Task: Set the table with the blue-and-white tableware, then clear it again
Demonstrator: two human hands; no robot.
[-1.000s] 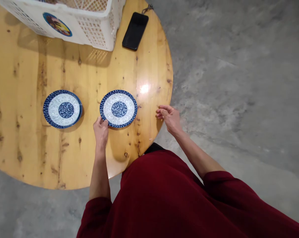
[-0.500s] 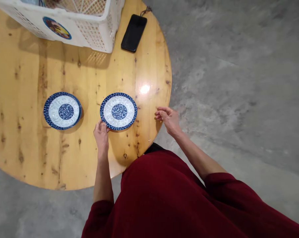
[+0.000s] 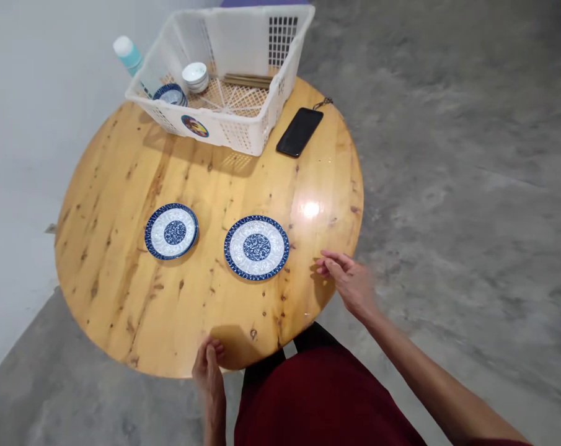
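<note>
Two blue-and-white patterned plates lie on a round wooden table (image 3: 122,186): one plate (image 3: 256,247) near the middle front, the other plate (image 3: 171,230) to its left. My left hand (image 3: 208,365) rests at the table's near edge, fingers loosely curled, holding nothing. My right hand (image 3: 348,280) hovers at the table's right edge, to the right of the nearer plate, fingers loosely bent and empty.
A white plastic basket (image 3: 243,133) at the table's far side holds small bowls (image 3: 195,76), a blue dish and chopsticks. A black phone (image 3: 299,131) lies to its right. A bottle with a white cap (image 3: 128,54) stands behind the basket. A white wall is left, grey concrete floor around.
My left hand let go of the nearer plate and drew back to the table's near edge. The view pulled back and up, showing the whole table and basket.
</note>
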